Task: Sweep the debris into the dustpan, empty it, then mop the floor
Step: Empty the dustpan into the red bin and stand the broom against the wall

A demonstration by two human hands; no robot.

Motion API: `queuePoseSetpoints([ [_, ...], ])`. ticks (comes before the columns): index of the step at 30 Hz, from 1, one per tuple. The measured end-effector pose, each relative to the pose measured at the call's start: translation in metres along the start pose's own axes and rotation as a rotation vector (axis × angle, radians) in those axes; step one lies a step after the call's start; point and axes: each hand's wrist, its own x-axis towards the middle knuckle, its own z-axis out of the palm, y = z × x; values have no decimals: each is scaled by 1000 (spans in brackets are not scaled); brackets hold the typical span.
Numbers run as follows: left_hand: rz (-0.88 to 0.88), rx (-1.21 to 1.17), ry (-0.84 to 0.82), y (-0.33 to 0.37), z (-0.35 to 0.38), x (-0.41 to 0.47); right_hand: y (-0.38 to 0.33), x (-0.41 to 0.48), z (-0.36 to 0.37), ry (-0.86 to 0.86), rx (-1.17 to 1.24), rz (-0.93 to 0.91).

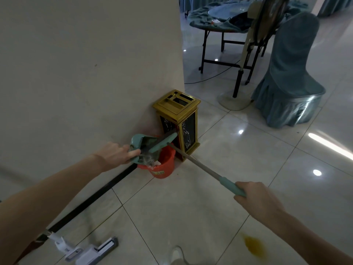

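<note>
My left hand (116, 153) grips the rim of a teal dustpan (142, 145), tilted over an orange bucket (162, 165) by the wall. Grey dust and scraps (148, 160) hang at the pan's lower edge above the bucket. My right hand (254, 196) holds the teal grip of a long metal handle (196, 162) that runs up to the pan. A white flat mop (89, 250) lies on the tiles at the lower left. A yellow stain (255, 246) marks the floor at the lower right.
A gold and black bin (178, 119) stands against the wall corner behind the bucket. Further back are a standing fan (237, 87), a covered chair (290, 77) and a draped round table (219, 18). A cable (210, 77) crosses the tiles. My shoe (176, 255) shows at the bottom.
</note>
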Motion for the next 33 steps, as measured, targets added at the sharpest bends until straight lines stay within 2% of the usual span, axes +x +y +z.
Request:
queuePoseSetpoints([
  [8, 10, -30, 16, -1, 1, -2, -45, 21, 27, -95, -61, -32],
  [9, -3, -25, 51, -1, 3, -2, -45, 22, 29, -97, -79, -32],
  [12, 2, -99, 292, -8, 10, -3, -32, 21, 28, -92, -108, -7],
  [14, 29, -114, 370, -11, 13, -6, -21, 17, 26, -87, -114, 7],
  [16, 40, -130, 375, -10, 17, -5, -12, 15, 23, -77, -135, 1],
  [18, 6, -39, 285, -5, 15, -3, -6, 13, 17, -64, -157, 0],
  [19, -1, 0, 188, -2, 12, -3, -3, 13, 15, -56, -162, 3],
  [22, -17, -28, 99, -3, 1, -2, 6, 10, 9, -44, -141, 19],
  [33, -13, -36, 75, 2, -10, 3, -15, 18, 16, -70, -2, -50],
])
